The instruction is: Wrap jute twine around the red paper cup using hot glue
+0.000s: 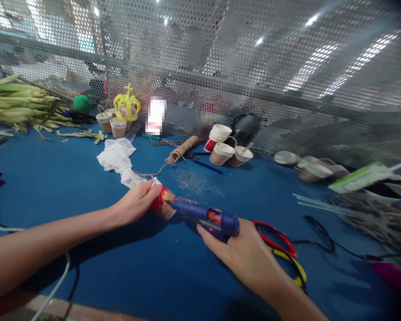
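Left hand grips a part-wrapped cup; right hand holds a glue gun.
Left fingers close on the cup's rim end, right fingers curl round the gun's handle, nozzle at the cup's side. Judging by the look, twine covers the base end, with red left bare; beyond lie a twine roll and brown-covered cups.

Part of the cup is hidden by the left hand, the handle of the glue gun by the right hand. The husks are cut off by the left edge. The bright screen is pixelated; the view behind the mesh is blurred.
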Demonstrator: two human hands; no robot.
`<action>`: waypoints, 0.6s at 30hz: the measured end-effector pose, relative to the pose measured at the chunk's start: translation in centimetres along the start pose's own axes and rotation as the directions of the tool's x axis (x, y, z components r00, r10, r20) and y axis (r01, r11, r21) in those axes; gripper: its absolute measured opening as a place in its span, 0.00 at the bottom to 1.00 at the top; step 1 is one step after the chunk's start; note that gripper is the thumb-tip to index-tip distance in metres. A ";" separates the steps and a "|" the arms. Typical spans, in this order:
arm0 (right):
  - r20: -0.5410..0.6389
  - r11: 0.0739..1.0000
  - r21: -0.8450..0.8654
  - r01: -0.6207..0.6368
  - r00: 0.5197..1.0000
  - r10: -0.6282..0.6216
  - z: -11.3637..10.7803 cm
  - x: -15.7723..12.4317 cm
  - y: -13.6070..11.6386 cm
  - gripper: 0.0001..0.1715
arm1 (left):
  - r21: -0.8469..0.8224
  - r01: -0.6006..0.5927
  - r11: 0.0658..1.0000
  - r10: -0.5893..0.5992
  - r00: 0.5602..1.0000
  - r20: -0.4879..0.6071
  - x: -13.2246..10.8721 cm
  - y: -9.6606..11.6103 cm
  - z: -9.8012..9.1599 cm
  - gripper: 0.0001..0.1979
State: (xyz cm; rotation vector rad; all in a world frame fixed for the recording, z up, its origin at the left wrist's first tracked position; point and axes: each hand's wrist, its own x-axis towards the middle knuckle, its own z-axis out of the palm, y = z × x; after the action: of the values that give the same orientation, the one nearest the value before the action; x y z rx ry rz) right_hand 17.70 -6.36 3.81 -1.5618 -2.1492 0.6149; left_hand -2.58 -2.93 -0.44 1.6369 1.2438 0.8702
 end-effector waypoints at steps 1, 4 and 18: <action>-0.004 0.999 0.013 -0.032 0.999 0.032 -0.1 0.0 0.0 0.10 | -0.002 -0.012 1.000 0.012 1.000 0.000 0.0 0.0 0.0 0.18; 0.013 0.992 0.061 -0.108 0.994 0.108 -0.2 0.1 0.1 0.13 | -0.017 -0.027 0.999 0.028 1.000 0.003 -0.1 -0.1 0.0 0.19; -0.008 0.988 0.076 -0.132 0.991 0.133 -0.2 0.5 0.3 0.15 | 0.019 -0.067 0.998 0.067 0.998 -0.016 -0.3 -0.1 0.2 0.17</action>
State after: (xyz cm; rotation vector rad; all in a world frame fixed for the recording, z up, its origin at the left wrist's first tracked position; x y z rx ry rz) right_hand 17.89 -5.76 3.83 -1.6728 -2.0002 0.7185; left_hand -2.55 -3.21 -0.64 1.6977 1.2177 0.9169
